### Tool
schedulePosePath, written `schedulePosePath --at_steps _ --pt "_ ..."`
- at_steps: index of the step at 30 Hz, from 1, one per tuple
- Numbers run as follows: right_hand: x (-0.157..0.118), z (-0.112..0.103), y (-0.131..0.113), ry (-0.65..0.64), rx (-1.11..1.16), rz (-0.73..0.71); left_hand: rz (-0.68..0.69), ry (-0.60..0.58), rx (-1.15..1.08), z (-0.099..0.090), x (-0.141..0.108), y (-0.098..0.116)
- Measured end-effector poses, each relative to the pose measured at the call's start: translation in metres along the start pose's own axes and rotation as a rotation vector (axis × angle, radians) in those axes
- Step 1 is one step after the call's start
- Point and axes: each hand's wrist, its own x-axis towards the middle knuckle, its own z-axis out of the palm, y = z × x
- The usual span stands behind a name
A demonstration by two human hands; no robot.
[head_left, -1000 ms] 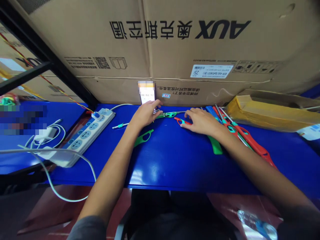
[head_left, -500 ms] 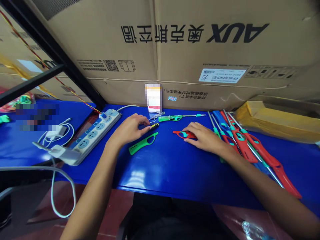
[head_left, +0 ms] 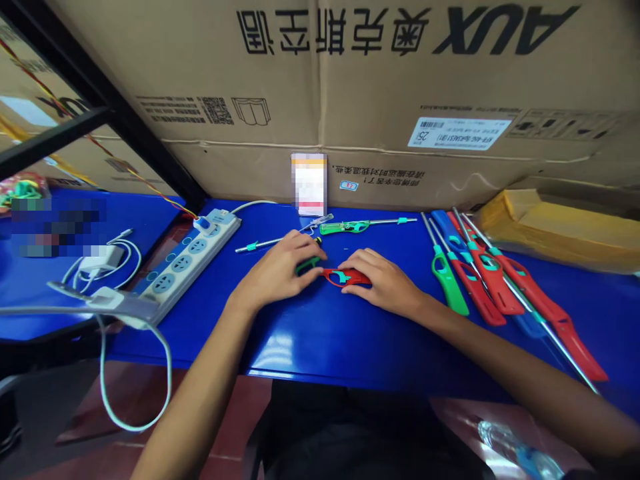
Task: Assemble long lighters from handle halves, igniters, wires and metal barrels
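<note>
Between thumb and fingers, my right hand [head_left: 383, 277] grips the red lighter casing [head_left: 356, 276], which has a turquoise trigger. My left hand [head_left: 280, 267] is at the casing's left end, thumb against or very near its tip. Its thumb and forefinger are apart, with part of a green lighter casing [head_left: 307, 265] showing between them; the rest is hidden below the hand. Just past the left fingers shows the yellow-and-black end of a tool [head_left: 318, 241]. Behind lies an opened green lighter [head_left: 345, 227] with a metal tube, beside a small clear part [head_left: 323, 219].
Several red, green and blue lighters [head_left: 493, 280] lie at right, before an open carton [head_left: 565, 227]. On the left are a power strip [head_left: 187, 260] and white cables. A metal rod [head_left: 257, 245] lies behind my left arm. A large cardboard box [head_left: 370, 87] borders the back.
My left hand has moved right, off the black-and-yellow tool and over the green casing. My right hand has brought the red casing left, toward it. The view has tilted down slightly.
</note>
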Motion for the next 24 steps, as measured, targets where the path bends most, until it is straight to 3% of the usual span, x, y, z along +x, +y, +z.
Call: schedulePosePath --at_steps 3,9,18,24 --pt "-0.004 0.004 0.002 0.019 0.003 -0.009 0.124 -0.099 0.015 0.013 0.008 0.014" --pt "-0.007 0.010 0.007 0.054 0.043 0.016 0.142 -0.098 0.165 0.034 0.017 0.010" --pt "-0.009 -0.002 0.007 0.014 0.095 0.022 0.126 -0.058 0.186 0.035 0.013 0.006" --pt "-0.009 0.006 0.011 0.073 0.115 0.044 0.119 -0.020 0.204 0.033 0.012 0.009"
